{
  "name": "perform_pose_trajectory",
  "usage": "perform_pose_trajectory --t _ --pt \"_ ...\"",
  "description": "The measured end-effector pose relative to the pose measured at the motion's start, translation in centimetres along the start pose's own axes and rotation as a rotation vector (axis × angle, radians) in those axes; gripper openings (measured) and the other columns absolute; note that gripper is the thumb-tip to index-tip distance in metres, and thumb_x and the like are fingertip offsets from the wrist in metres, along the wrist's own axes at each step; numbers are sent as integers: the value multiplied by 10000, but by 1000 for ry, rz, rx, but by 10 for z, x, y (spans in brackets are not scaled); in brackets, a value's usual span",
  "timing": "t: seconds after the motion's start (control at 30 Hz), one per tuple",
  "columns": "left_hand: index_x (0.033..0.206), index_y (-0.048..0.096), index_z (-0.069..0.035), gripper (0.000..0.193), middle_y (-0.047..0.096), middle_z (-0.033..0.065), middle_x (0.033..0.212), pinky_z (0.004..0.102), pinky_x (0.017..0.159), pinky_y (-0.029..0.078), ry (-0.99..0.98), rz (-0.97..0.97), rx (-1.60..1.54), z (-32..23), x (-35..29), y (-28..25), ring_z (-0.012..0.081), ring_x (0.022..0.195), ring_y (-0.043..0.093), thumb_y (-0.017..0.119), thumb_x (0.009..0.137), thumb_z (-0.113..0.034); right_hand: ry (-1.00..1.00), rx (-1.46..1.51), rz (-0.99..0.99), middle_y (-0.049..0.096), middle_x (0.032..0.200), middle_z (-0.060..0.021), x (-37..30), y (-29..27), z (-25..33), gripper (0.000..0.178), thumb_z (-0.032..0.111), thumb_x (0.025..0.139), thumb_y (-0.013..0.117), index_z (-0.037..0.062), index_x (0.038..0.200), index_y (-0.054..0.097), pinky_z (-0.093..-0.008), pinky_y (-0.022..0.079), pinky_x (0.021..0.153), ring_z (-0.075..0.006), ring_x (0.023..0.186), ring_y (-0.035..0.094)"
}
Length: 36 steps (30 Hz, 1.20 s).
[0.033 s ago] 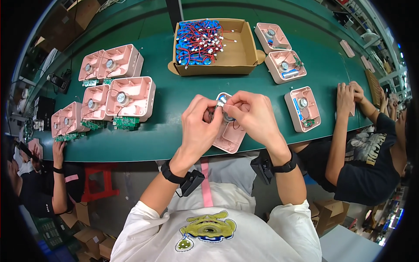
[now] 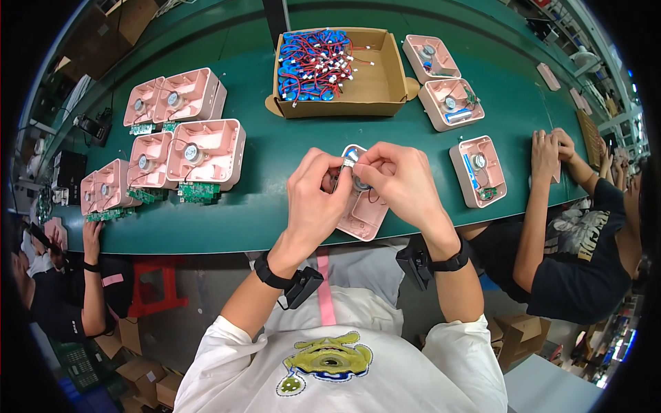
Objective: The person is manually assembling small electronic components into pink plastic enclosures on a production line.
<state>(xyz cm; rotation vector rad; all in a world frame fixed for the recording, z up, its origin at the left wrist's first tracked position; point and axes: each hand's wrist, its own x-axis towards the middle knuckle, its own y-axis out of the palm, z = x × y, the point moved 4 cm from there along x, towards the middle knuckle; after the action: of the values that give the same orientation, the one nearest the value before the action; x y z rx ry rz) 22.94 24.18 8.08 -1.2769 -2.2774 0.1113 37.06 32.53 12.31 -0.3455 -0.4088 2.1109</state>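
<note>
A pink plastic housing lies in front of me near the table's front edge, its open side up. My left hand and my right hand meet over its far end, both closed in a pinch. Between their fingertips is a small white connector; its exact fit is too small to tell. Part of a blue battery cell shows just beyond the fingertips. A round speaker in the housing is mostly covered by my right hand, and a thin dark wire curves below it.
A cardboard box of blue cells with red-black leads stands ahead. Several pink housings with speakers and green circuit boards are at left. More housings with cells sit at right. Co-workers' hands rest at both table sides.
</note>
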Motion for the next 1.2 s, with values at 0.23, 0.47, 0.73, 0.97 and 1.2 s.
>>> perform_pose_trajectory --t 0.23,0.47,0.73,0.97,1.2 --pt "971 714 41 97 629 47 877 256 556 418 37 -16 0 -2 -3 -1 82 640 505 764 888 45 0 14 22 660 652 -20 0 5 -6 131 80 908 734 -51 916 729 -247 484 556 -35 598 591" --pt "981 696 34 102 622 104 878 328 541 471 155 -38 76 -7 -6 -3 184 634 604 731 886 49 68 53 74 701 720 -51 3 8 -3 112 55 889 728 -53 919 722 -247 488 567 -52 649 631" --pt "1011 707 25 151 598 112 851 359 544 464 183 47 127 -3 2 -7 221 628 587 718 866 67 -96 -212 98 743 805 -112 14 11 2 130 58 887 727 -22 986 752 -309 527 606 -143 656 676" --pt "1043 726 4 155 589 122 826 406 569 473 6 225 231 -20 11 -12 269 614 587 709 889 3 -637 -435 169 710 1272 -116 10 -32 -12 281 30 863 739 52 1140 780 -378 574 756 -258 935 706" --pt "1055 743 -13 157 603 96 813 366 574 451 -8 217 287 -20 10 -15 202 577 544 714 900 -20 -650 -603 260 658 1340 -107 -2 -19 -10 425 56 802 811 88 1224 767 -433 555 910 -339 1104 666"
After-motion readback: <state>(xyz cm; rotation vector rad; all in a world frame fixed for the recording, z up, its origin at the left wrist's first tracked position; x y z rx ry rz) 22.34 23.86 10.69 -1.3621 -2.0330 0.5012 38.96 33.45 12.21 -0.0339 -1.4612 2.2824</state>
